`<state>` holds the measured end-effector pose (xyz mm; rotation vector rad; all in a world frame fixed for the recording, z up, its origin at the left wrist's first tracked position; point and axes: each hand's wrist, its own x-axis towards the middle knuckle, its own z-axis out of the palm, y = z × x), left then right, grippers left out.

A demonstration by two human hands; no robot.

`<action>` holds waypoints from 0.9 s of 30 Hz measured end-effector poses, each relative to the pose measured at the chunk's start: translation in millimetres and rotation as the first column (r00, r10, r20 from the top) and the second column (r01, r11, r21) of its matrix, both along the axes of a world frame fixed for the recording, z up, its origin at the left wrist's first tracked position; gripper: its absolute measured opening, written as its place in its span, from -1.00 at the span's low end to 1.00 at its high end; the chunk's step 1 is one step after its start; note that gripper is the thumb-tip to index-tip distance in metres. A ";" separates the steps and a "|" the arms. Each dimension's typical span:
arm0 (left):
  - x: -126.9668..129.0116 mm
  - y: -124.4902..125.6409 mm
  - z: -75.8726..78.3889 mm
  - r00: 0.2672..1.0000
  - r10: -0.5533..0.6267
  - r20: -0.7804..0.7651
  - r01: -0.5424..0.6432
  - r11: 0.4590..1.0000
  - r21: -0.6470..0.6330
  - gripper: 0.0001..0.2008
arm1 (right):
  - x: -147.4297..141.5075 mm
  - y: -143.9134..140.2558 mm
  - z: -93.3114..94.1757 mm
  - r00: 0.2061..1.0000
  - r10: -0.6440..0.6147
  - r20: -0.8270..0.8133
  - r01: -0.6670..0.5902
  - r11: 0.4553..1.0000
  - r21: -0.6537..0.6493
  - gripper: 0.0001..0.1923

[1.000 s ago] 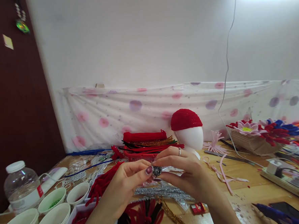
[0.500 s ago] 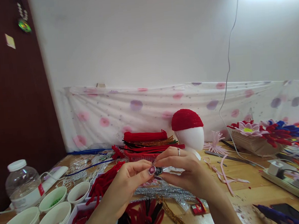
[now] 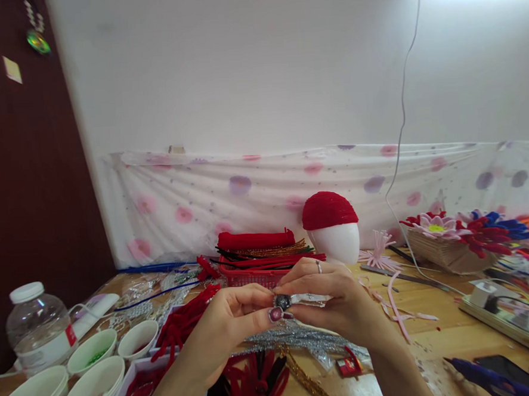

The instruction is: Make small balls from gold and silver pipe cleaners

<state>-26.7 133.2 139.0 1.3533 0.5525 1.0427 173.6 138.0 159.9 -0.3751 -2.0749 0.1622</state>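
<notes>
Both hands meet above the middle of the table [image 3: 438, 337], the left hand [image 3: 230, 325] and right hand [image 3: 338, 301] pinching a small bead piece [image 3: 281, 302] between them. Bowls [image 3: 94, 387] and a bottle [image 3: 37, 328] stand at the left, a basket [image 3: 251, 275] and a foam head [image 3: 332, 233] behind the hands. Flowers [image 3: 463, 227] lie at the right, before the draped cloth [image 3: 255, 192] on the wall.

Ringed right grip [image 3: 337, 295], painted nails
</notes>
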 end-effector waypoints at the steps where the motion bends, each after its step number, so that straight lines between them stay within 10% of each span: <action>1: 0.2 -0.7 0.5 1.000 -0.010 -0.003 0.010 1.000 -0.012 -0.80 | 0.0 -0.1 0.1 1.000 -0.002 0.003 0.002 1.000 -0.004 -0.75; 27: 25.2 -3.7 -9.7 0.987 0.011 0.160 0.028 0.971 -0.239 -0.75 | -5.2 -15.6 3.0 0.974 -0.163 0.160 0.145 0.982 0.120 -0.87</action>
